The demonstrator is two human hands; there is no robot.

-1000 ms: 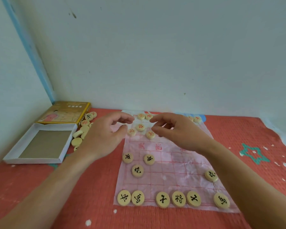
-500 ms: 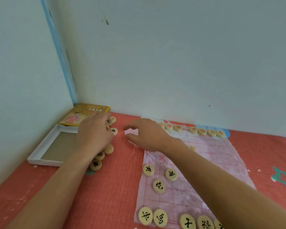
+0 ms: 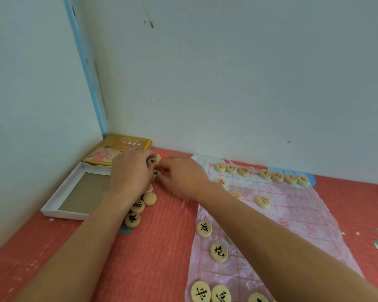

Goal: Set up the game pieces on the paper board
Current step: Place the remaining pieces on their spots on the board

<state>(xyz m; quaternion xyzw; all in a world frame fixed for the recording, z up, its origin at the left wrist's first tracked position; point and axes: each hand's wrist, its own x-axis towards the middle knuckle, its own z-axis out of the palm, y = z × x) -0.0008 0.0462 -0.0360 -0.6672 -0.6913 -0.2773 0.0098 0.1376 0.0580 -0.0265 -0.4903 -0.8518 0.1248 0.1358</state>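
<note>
Left hand (image 3: 129, 171) and right hand (image 3: 181, 177) apparently curled over loose pieces (image 3: 138, 207); grasp cannot be told. Paper board (image 3: 292, 216) could be dragged by the forearm.

Loose pieces (image 3: 150, 198) crowd the mat's (image 3: 157, 247) far-left corner, hemmed by box tray (image 3: 61, 214) and wall (image 3: 205, 105); paper board's (image 3: 292, 219) middle lies open between rows.

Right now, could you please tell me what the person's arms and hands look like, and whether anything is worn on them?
The left hand and right hand are bare, as are the left forearm and right forearm to the frame's edge. No sleeve, glove, watch or bracelet shows, nor a ring on the fingers in view.
</note>
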